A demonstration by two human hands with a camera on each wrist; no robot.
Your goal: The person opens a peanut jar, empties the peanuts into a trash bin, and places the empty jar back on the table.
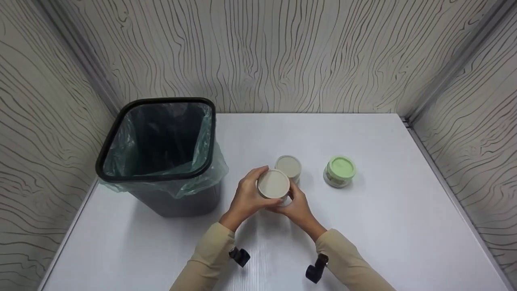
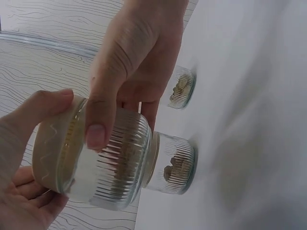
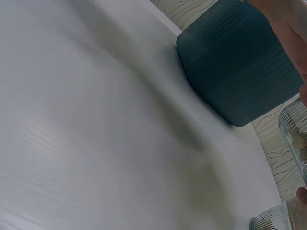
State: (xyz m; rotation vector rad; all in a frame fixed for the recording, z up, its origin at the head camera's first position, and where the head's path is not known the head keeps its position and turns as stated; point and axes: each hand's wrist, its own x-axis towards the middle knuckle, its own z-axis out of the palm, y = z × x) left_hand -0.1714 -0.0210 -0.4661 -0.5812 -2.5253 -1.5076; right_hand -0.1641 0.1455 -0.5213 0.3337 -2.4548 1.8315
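Observation:
Both hands hold a ribbed glass jar (image 2: 124,163) with a beige lid (image 1: 274,184) up off the table. My left hand (image 1: 248,196) grips it around the lid, its thumb on one side and its fingers on the other. My right hand (image 1: 297,207) grips the glass body lower down, with its thumb (image 2: 98,124) across the glass in the left wrist view. Small brownish pieces show through the glass. Just beyond the held jar stands a second beige-lidded jar (image 1: 288,165). Farther right is a jar with a green lid (image 1: 341,167).
A dark bin (image 1: 177,204) with a green plastic liner (image 1: 202,178) stands on the left of the white table (image 1: 387,226). Wood-grain patterned panels (image 1: 258,56) enclose the table at the back and sides.

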